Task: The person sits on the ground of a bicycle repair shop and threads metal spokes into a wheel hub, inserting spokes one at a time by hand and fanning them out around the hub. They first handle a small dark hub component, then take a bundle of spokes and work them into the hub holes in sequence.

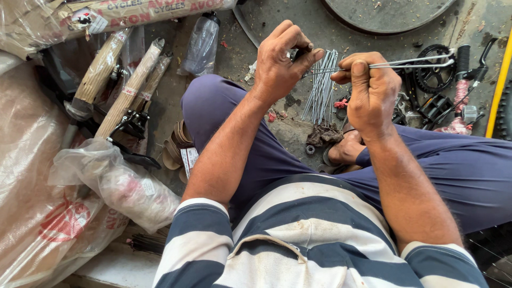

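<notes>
While a person in a striped shirt sits on a concrete floor (256, 37), packages crowd the left side. Along the top left edge lies a long cardboard box (106, 13) wrapped in clear plastic, with red lettering. Below it, several long parts wrapped in brown paper (125, 88) lean diagonally, each banded with small white labels. At the far left sits a large brown package under clear plastic film (32, 176), bearing a round red mark. A crumpled clear plastic bag (114, 181) rests against it, and a clear plastic bottle (201, 45) lies near the top.

The right hand (370, 93) is closed in a fist around a few thin, straight, silver metal spokes (410, 62) that stick out to the right. The left hand (280, 61) pinches the near tip of them between thumb and fingers. On the floor just beyond the hands lies a loose bundle of spokes (321, 88). A black chain wheel (434, 72) and pedals (431, 106) lie at right.
</notes>
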A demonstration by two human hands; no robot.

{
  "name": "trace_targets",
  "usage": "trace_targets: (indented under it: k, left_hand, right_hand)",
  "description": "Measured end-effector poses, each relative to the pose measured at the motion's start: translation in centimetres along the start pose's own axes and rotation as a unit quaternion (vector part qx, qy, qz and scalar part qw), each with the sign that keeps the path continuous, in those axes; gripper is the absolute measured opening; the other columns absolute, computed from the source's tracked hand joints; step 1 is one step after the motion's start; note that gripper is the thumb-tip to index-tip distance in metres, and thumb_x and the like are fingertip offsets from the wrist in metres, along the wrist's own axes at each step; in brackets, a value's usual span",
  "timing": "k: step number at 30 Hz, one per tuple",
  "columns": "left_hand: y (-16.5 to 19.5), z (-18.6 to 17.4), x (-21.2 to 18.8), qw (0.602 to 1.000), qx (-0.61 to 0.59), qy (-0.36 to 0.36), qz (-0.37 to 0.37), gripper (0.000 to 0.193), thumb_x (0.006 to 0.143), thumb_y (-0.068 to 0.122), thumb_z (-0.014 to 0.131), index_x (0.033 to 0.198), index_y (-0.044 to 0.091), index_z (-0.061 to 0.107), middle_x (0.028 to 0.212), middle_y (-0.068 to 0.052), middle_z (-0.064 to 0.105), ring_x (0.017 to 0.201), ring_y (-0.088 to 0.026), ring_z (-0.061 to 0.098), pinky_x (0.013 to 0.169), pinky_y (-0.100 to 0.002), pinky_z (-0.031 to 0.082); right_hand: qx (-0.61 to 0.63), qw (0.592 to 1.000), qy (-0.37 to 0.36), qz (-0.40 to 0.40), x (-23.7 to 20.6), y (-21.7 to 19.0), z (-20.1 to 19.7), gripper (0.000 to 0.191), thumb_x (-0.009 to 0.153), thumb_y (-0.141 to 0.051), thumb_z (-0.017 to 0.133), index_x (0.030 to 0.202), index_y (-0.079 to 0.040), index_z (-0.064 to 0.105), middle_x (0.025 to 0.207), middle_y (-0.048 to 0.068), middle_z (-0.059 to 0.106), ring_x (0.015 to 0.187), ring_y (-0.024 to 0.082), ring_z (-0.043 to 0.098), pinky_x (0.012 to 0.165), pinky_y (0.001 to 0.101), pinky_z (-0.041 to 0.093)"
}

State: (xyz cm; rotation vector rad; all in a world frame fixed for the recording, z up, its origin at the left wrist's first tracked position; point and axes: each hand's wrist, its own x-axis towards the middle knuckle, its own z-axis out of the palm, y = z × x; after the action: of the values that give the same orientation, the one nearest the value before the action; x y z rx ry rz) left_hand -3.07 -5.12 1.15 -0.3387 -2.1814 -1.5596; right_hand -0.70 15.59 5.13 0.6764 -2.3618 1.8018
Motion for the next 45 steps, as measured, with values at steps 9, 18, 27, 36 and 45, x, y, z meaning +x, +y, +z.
trace_targets:
  k: [9, 18, 27, 36, 45]
  left_hand:
    - [-0.3, 0.3, 0.0, 1.0, 0.01, 0.023, -0.007, 0.03, 0.089, 0.021, 0.086, 0.083, 0.004, 0.062, 0.083, -0.003, 0.058, 0.074, -0.013, 0.064, 0.067, -0.028, 0.058]
    - [-0.2, 0.1, 0.1, 0.999, 0.014, 0.029, -0.007, 0.029, 0.09, 0.02, 0.085, 0.085, 0.005, 0.062, 0.083, -0.003, 0.058, 0.073, -0.012, 0.063, 0.066, -0.027, 0.059]
    - [0.4, -0.1, 0.1, 0.999, -0.005, 0.025, -0.019, 0.027, 0.09, 0.018, 0.085, 0.086, 0.004, 0.062, 0.085, -0.003, 0.058, 0.074, -0.012, 0.064, 0.066, -0.028, 0.058]
    - [0.3, 0.1, 0.3, 0.999, 0.002, 0.025, -0.025, 0.027, 0.089, 0.018, 0.086, 0.086, 0.005, 0.063, 0.085, -0.003, 0.059, 0.074, -0.012, 0.065, 0.066, -0.028, 0.058]
    - [0.0, 0.6, 0.4, 0.998, 0.006, 0.034, -0.044, 0.025, 0.09, 0.017, 0.085, 0.087, 0.005, 0.063, 0.085, -0.002, 0.058, 0.074, -0.011, 0.062, 0.065, -0.028, 0.055]
  right_hand:
    - [-0.132, 0.988, -0.017, -0.077, 0.1, -1.2, 1.2, 0.017, 0.119, -0.011, 0.055, 0.111, 0.003, 0.062, 0.103, 0.015, 0.067, 0.086, 0.02, 0.071, 0.074, 0.03, 0.06]
    - [-0.185, 0.98, -0.017, -0.064, 1.1, -0.7, 0.2, 0.022, 0.119, -0.017, 0.052, 0.129, 0.001, 0.062, 0.104, 0.015, 0.068, 0.086, 0.019, 0.072, 0.073, 0.0299, 0.061]
    - [-0.065, 0.997, -0.01, -0.027, 1.6, -0.2, 0.4, 0.021, 0.124, -0.012, 0.047, 0.133, 0.003, 0.058, 0.105, 0.012, 0.068, 0.084, 0.015, 0.073, 0.074, 0.0257, 0.061]
    - [-0.059, 0.998, -0.013, -0.016, 2.0, 0.3, 0.7, 0.019, 0.123, -0.011, 0.05, 0.129, 0.003, 0.061, 0.104, 0.011, 0.069, 0.088, 0.017, 0.074, 0.078, 0.0277, 0.061]
    - [-0.12, 0.985, -0.089, -0.082, 2.3, 0.6, 0.4, 0.015, 0.118, -0.01, 0.055, 0.122, 0.0, 0.064, 0.101, 0.013, 0.069, 0.086, 0.018, 0.075, 0.07, 0.0275, 0.062]
